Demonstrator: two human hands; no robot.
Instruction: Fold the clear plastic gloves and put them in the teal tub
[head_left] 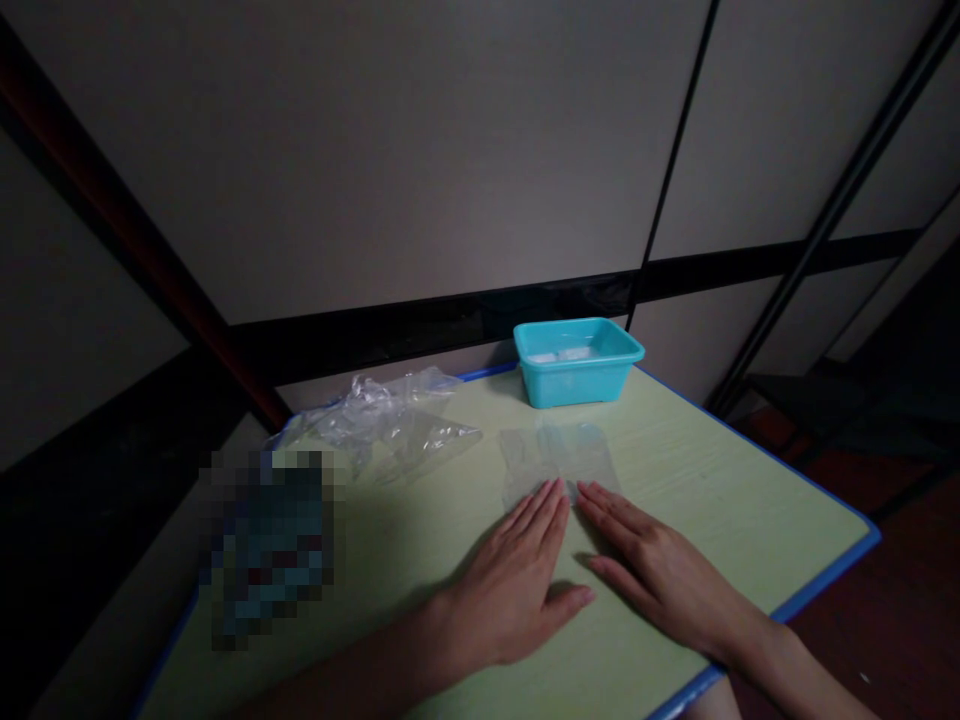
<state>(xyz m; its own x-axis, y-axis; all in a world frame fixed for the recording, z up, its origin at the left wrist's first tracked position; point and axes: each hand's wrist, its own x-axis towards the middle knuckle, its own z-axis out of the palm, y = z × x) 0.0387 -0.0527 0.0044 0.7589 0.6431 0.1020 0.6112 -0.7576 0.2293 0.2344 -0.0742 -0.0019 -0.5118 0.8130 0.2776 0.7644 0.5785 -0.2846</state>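
Under the fingers of my left hand (510, 580) and right hand (664, 570), the sheet (555, 455) looks like thin, clear plastic, smooth and faintly hazy. Toward the far left corner of the surface (720, 480), the bag (382, 420) is clear plastic too, crinkled and glossy. The tub (581, 385) looks like smooth plastic with a soft sheen. My surface seems smooth and fairly matt, its edging (825, 577) plastic-like. Beyond the far edge, the panel (435, 160) is matt, its dark band (450, 322) glossy.

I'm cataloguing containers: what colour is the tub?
The tub is turquoise, seen best in the head view.
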